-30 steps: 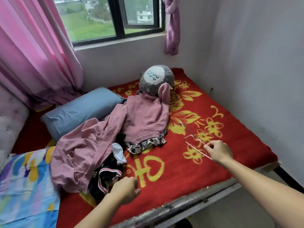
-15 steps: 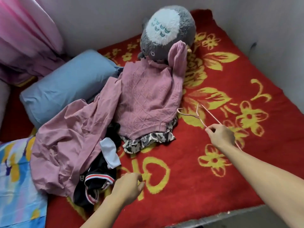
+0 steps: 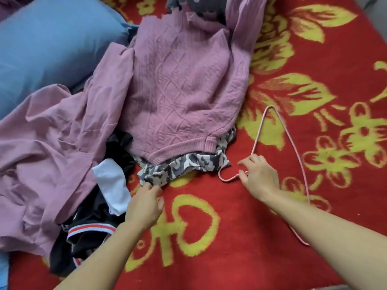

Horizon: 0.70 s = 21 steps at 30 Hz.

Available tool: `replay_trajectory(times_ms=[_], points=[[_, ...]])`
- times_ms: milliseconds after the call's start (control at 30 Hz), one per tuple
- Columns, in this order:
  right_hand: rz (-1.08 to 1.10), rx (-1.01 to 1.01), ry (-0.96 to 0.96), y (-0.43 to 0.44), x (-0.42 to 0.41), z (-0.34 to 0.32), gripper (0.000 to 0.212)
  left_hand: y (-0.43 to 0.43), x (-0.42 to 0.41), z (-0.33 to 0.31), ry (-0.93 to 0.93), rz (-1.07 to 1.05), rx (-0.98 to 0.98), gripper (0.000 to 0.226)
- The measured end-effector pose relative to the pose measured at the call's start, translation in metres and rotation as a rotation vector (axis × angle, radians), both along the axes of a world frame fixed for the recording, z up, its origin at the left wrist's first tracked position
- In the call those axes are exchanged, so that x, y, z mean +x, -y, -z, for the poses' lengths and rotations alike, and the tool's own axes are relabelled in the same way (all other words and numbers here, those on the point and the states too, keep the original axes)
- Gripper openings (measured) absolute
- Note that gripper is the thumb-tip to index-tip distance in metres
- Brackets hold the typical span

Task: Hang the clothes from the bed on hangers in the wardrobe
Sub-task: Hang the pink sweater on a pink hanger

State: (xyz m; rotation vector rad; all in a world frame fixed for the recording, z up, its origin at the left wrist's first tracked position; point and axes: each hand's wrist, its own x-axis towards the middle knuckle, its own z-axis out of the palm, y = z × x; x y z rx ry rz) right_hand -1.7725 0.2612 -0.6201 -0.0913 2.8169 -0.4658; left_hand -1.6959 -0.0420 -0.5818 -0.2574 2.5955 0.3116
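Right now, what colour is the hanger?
Pink. The head view shows the hanger best, a thin wire against the red blanket.

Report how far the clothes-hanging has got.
Done: nothing visibly hung; pink sweater, mauve garment and black garment lie on the bed. In hand: right hand grips the pink hanger, left hand touches the patterned garment's hem. Left: everything.

No legible text; the red blanket (image 3: 240, 258) bears a yellow glyph (image 3: 167, 226), perhaps a Chinese character.
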Motion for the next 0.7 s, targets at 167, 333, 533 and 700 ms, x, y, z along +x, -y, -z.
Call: replay_trajectory(times_ms=[167,333,533,700], points=[[-0.280,-0.038,-0.222,0.076,-0.061,0.029,0.042,0.026,-0.077,0.060,-0.312,0.037,-0.064,0.042],[-0.253,0.115,-0.118,0.100,-0.077,0.072,0.049,0.036,-0.097,0.113,-0.315,-0.008,-0.095,0.048],[-0.167,0.003,-0.016,0.089,-0.078,0.033,0.038,0.038,-0.091,0.084,-0.352,-0.107,0.111,0.011],[-0.187,-0.059,0.088,0.061,-0.051,-0.023,0.052,0.037,-0.047,0.025,-0.334,-0.048,0.256,0.022]])
